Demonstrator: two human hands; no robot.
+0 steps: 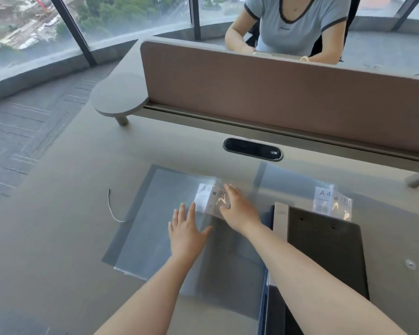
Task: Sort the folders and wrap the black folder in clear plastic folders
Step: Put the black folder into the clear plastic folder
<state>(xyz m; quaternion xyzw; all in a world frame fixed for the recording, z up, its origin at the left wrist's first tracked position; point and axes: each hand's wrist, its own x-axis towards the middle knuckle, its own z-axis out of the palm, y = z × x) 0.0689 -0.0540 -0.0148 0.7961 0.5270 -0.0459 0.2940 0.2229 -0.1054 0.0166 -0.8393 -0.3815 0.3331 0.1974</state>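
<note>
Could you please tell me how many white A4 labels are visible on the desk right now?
2: one A4 label beside the right hand on the left plastic folders, another A4 label beyond the black folder. Others may be hidden.

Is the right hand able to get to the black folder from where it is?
Probably yes. The right hand rests on the clear plastic sheets, and the black folder lies uncovered just beside that forearm with nothing between.

"A4" and "20" show on both clear plastic packs' labels.
</note>
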